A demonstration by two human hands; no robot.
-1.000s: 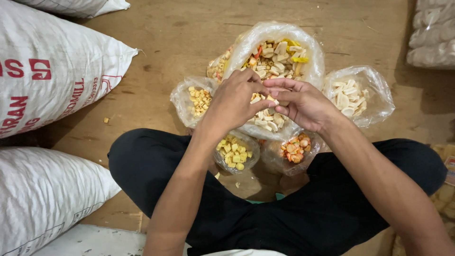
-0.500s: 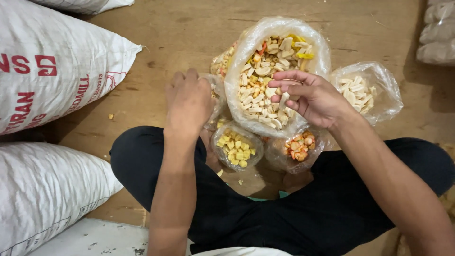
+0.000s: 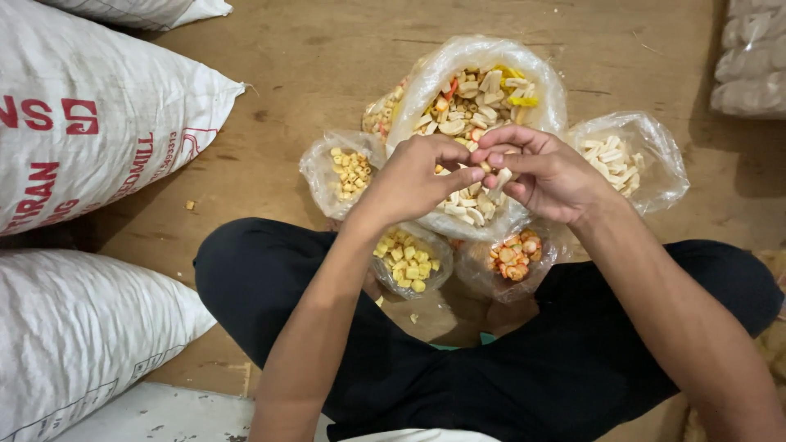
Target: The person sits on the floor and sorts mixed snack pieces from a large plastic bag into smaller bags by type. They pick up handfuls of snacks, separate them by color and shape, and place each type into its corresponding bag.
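Observation:
I sit cross-legged on a wooden floor with several clear plastic bags of dry snack pieces before me. The big middle bag (image 3: 483,90) holds mixed pale, yellow and orange pieces. My right hand (image 3: 547,173) hovers over it, cupping a few pale pieces (image 3: 498,178) in its fingers. My left hand (image 3: 419,178) meets it, fingertips pinching at those pieces. Smaller bags lie around: yellow rings (image 3: 348,170) at left, yellow cubes (image 3: 407,260) near my left knee, orange pieces (image 3: 514,255) beside them, pale sticks (image 3: 616,157) at right.
Two large white woven sacks lie at left, one with red print (image 3: 90,123), another below it (image 3: 82,336). A further sack (image 3: 155,10) shows at the top. Clear packed bags (image 3: 753,57) are stacked at top right. My black trousers (image 3: 458,368) fill the foreground.
My left hand, which had dropped down over the small bags at left, has come back to my right hand above the big bag. The right hand stayed nearly still.

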